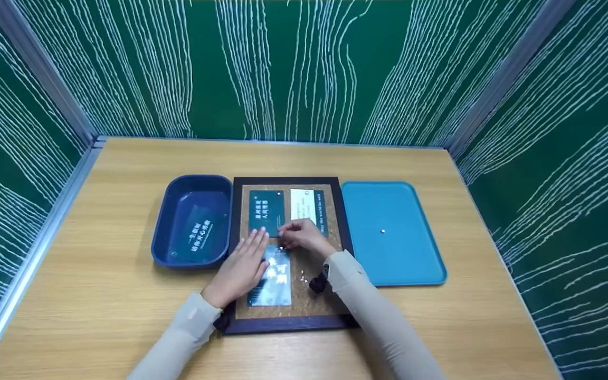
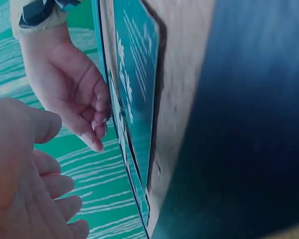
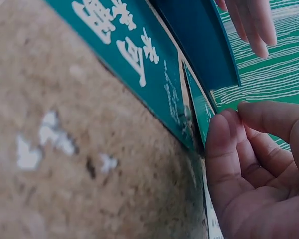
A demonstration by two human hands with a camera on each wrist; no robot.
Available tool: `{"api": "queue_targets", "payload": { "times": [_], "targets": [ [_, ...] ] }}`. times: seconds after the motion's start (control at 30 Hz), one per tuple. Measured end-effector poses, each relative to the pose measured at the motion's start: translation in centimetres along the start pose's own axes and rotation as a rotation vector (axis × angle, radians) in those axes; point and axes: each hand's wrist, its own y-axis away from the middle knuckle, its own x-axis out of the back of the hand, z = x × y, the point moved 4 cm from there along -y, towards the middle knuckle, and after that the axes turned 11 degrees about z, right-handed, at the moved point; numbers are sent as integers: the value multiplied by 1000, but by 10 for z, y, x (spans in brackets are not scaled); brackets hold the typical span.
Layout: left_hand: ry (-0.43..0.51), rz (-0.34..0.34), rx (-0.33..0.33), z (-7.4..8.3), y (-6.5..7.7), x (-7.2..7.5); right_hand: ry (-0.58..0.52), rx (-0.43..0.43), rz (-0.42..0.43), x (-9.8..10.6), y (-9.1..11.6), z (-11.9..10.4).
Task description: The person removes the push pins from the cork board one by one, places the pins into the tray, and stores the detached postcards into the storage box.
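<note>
A dark-framed corkboard (image 1: 304,311) carries a teal card (image 1: 266,206) at upper left, a pale-and-teal card (image 1: 303,203) at upper right and a glossy teal card (image 1: 276,290) below. My left hand (image 1: 240,269) reaches over the lower card's left side, fingers extended toward its top edge. Just above that card's upper right corner, my right hand (image 1: 306,238) has its thumb and fingertips together; whether something small sits between them is hidden. A clear push pin (image 3: 187,113) stands in that corner. Several clear pins (image 3: 55,134) lie blurred on the cork.
Left of the board sits a deep blue bin (image 1: 159,237) with another teal card (image 1: 198,237) inside. On the right, a flat turquoise tray (image 1: 399,258) holds one small pin (image 1: 382,231). Green, white-lined walls (image 1: 304,63) enclose the wooden table (image 1: 98,295).
</note>
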Motion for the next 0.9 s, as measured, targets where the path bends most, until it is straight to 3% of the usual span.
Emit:
{"api": "queue_targets", "payload": {
  "times": [0.3, 0.57, 0.9],
  "targets": [
    [41, -20, 0, 12, 9, -7, 51, -12, 9, 3, 1, 8],
    [62, -79, 27, 23, 16, -12, 90, -13, -14, 5, 0, 13],
    [84, -110, 45, 30, 27, -29, 139, 20, -28, 6, 3, 15]
  ]
}}
